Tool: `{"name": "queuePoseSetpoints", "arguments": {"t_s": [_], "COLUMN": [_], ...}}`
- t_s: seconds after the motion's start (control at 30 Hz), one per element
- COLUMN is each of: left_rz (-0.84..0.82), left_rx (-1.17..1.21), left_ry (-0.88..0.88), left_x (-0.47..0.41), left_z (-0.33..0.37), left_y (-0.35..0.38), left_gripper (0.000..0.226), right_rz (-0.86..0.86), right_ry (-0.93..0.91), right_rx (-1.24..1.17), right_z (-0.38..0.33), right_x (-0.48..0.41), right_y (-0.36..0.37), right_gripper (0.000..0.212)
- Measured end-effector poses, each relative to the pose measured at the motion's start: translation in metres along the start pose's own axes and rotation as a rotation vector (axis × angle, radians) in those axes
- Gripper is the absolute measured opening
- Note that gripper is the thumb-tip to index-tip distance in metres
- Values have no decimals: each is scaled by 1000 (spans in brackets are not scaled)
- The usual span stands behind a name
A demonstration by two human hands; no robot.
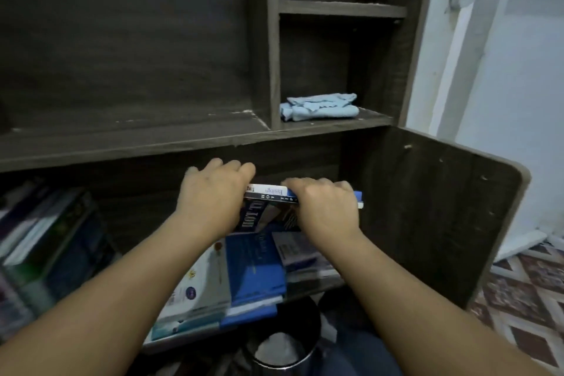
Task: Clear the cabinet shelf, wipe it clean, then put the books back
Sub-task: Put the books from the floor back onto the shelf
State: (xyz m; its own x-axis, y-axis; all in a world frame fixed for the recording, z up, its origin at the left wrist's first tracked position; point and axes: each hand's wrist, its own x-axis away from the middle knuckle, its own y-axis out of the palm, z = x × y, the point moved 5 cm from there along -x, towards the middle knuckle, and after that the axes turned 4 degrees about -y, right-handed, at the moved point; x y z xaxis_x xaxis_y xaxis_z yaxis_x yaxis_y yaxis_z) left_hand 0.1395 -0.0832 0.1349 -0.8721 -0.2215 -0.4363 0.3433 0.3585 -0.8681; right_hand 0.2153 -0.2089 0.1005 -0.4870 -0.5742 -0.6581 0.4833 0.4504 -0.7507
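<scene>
My left hand (213,192) and my right hand (323,207) grip a small stack of books (268,207) from both sides, held just above the lower surface of the dark wood cabinet. The top book has a dark cover with white lettering. Under them lie more books (244,275), blue and white, flat on the lower surface. The wide shelf (122,137) above my hands is bare. A folded light blue cloth (320,107) lies in the small right compartment of that shelf.
More books (52,238) lean in a blurred row at the lower left. The cabinet's side panel (442,207) stands to the right. A dark bin (283,342) with white contents sits below. Patterned floor tiles (525,293) and a white wall are at right.
</scene>
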Motion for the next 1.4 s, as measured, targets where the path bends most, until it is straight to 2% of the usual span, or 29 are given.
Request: {"name": "queuePoseSetpoints", "arguments": {"t_s": [0.07,0.2,0.3,0.4,0.5,0.57,0.67,0.83,0.9,0.97,1.1,1.23,1.4], "left_rz": [44,186,197,108,-76,-168,-210,-338,-419,-479,-522,-490,-464], "left_rx": [-33,-11,22,81,125,168,238,338,338,326,325,398,472], "left_ry": [-81,-170,-170,-169,-163,-135,-89,-139,-161,-181,-219,-252,-287], "left_x": [7,40,72,95,103,104,110,118,122,124,129,128,122], "left_z": [-21,-54,-66,-65,-59,-60,-68,-78,-75,-72,-68,-70,-73], "left_y": [15,72,124,168,208,227,240,254,257,256,253,250,241], "left_gripper": [45,40,40,48,60,66,59,92,108,114,73,70,69], "right_rz": [55,129,48,-164,-414,-494,-644,-752,-750,-746,-781,-805,-812], "right_ry": [-62,-220,-318,-363,-297,-267,-312,-288,-284,-270,-195,-118,-11], "right_rx": [-24,-34,-74,-89,-121,-147,-221,-219,-167,-135,-145,-184,-194], "right_z": [-19,-55,-76,-91,-97,-93,-84,-80,-82,-86,-90,-93,-98], "right_x": [-12,-6,17,47,63,59,56,55,58,62,72,78,80], "right_y": [23,71,111,157,192,200,210,216,219,218,216,212,211], "right_gripper": [23,41,48,55,61,58,63,100,104,103,95,81,74]}}
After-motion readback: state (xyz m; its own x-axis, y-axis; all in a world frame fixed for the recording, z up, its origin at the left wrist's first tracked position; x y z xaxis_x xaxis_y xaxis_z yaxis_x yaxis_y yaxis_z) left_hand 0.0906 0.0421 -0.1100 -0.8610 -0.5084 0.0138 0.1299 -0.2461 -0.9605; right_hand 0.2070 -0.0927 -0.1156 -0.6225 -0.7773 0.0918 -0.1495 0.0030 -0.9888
